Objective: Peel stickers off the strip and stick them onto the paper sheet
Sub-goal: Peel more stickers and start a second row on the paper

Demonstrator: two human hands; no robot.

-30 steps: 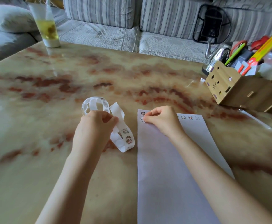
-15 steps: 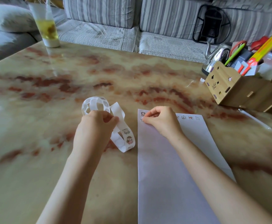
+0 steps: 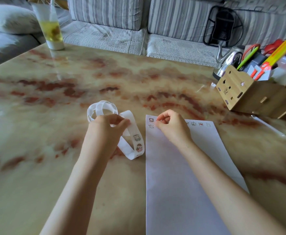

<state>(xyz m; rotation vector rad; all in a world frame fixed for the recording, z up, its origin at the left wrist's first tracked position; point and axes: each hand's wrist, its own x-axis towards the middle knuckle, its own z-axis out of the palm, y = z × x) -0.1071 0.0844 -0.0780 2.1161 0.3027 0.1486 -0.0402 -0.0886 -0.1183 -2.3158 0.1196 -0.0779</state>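
Our L hand [image 3: 104, 131] grips the strip [image 3: 135, 146] where its two loops meet, fingers curled round it & thumb on top. That prob. holds the backing steady so the next one peels cleanly. Two unpeeled stickers [image 3: 136, 138] face up on the near loop, which looks to rest on the bench [image 3: 37, 150]. The far loop looks like spent backing w/ holes. The paper sheet [image 3: 181, 192] lies flat just R of the strip, close enough that each sticker has only a short trip. Our R hand [image 3: 172, 128] sits on the sheet's top L area, fingers curled w/ thumb meeting forefinger tip, tips down on the paper beside the corner sticker [image 3: 151, 119]. We can't tell if a sticker is pinched there or being pressed flat; too small. A row of stickers [image 3: 197, 123] runs along the top edge to the R of the hand, so we judge we're starting a 2nd row, w/ most of the sheet unfilled. The R forearm crosses the sheet, which likely stops it sliding. The wooden organiser [image 3: 250, 97] sits well apart, far R.
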